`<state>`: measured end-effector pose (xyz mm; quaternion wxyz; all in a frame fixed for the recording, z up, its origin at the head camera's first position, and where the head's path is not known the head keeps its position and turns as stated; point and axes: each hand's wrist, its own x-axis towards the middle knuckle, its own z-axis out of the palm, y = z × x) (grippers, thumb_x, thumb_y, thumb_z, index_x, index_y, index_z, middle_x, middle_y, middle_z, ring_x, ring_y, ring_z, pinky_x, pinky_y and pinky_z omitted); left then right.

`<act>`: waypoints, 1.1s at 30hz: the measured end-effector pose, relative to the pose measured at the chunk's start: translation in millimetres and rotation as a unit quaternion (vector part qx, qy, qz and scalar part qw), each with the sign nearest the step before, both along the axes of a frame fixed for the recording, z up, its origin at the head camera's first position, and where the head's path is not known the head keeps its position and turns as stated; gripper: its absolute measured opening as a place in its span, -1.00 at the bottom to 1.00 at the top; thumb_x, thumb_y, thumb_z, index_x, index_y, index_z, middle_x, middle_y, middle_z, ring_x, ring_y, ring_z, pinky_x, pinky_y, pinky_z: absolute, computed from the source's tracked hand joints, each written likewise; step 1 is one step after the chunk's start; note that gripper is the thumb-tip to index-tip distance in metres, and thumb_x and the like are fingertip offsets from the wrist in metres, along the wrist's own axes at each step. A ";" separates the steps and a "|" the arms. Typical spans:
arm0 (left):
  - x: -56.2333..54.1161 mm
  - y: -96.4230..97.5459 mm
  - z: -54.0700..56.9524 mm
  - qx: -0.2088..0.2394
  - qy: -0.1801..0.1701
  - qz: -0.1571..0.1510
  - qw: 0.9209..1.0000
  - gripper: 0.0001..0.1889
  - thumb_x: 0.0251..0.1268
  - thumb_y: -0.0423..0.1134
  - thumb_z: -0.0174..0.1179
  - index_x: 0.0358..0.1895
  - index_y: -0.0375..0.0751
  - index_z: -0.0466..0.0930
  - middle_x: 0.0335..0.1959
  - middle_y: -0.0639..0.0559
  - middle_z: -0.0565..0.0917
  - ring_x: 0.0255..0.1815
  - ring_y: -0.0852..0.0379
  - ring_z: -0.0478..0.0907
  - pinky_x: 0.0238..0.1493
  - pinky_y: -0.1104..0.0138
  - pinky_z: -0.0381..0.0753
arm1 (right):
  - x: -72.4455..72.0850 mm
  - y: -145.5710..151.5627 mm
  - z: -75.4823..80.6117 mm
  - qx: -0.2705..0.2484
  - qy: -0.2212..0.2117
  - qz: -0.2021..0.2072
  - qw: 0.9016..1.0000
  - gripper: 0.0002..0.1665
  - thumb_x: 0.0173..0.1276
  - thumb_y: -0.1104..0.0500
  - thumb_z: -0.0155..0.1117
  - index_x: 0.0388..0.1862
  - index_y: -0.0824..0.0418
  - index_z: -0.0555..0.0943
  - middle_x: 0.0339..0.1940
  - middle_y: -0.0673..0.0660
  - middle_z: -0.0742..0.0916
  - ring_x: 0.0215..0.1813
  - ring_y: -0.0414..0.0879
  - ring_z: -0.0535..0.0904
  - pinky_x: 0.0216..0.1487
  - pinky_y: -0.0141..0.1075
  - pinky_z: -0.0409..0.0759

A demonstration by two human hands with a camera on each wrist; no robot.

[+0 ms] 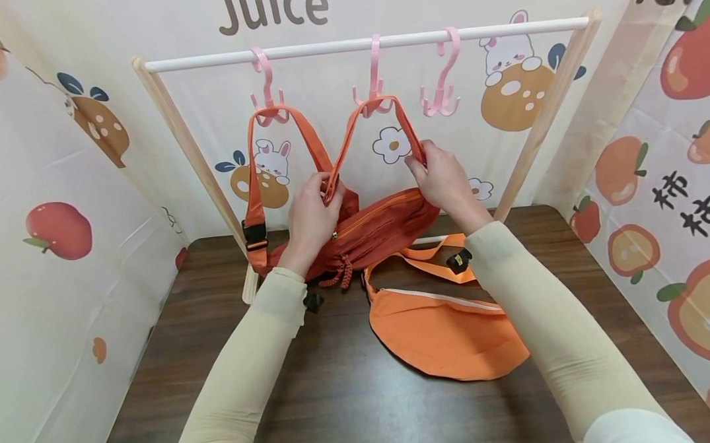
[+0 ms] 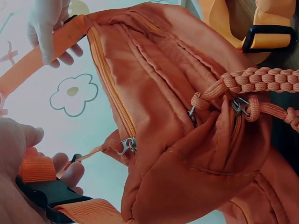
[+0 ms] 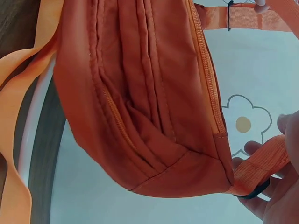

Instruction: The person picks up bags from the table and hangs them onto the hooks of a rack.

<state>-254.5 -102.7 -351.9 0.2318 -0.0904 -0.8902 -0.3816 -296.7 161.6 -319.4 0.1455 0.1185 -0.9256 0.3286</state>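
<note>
A rust-red waist bag hangs tilted below the rail, its strap looped over the middle pink hook. My left hand grips that strap at the bag's left side, beside a black buckle. At the bag's right end, my right hand holds the strap's other side between thumb and fingers. Braided zipper pulls dangle from the bag's front. On the left pink hook hangs another strap with a black buckle; its bag is mostly hidden behind the rust-red one.
An orange waist bag lies on the dark wooden table, partly under my right forearm. The white rail on wooden legs also carries a third pink hook at the right. Fruit-printed sheets surround the table.
</note>
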 end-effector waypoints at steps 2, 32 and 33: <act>1.3 0.2 -0.9 0.001 0.001 -0.003 1.000 -0.64 0.54 -0.09 0.33 0.27 -0.09 0.63 -0.23 0.04 0.69 -0.45 0.08 0.52 -0.43 0.15 0.45 | 0.8 1.5 -1.0 -0.002 -0.006 0.001 1.000 -0.53 0.69 -0.10 0.12 0.25 0.25 0.52 -0.24 0.23 0.59 -0.22 0.13 0.52 -0.20 -0.07 0.53; 24.4 -4.8 -7.3 0.009 0.038 -0.011 0.999 -0.28 0.34 0.03 0.47 0.47 -0.16 0.43 0.23 -0.09 0.58 0.16 -0.11 0.58 0.08 0.04 0.66 | 29.6 29.0 -10.3 -0.017 0.011 -0.007 1.000 -0.15 0.61 -0.13 0.23 0.71 0.15 0.21 0.59 0.21 0.47 0.54 0.19 0.41 0.45 0.18 0.43; 25.6 -5.0 -7.0 0.010 0.044 -0.011 0.999 -0.27 0.34 0.03 0.48 0.47 -0.17 0.43 0.24 -0.10 0.57 0.17 -0.11 0.58 0.10 0.04 0.66 | 31.1 30.2 -10.6 -0.018 0.013 -0.007 1.000 -0.14 0.61 -0.14 0.23 0.71 0.14 0.21 0.59 0.21 0.47 0.55 0.18 0.40 0.46 0.18 0.42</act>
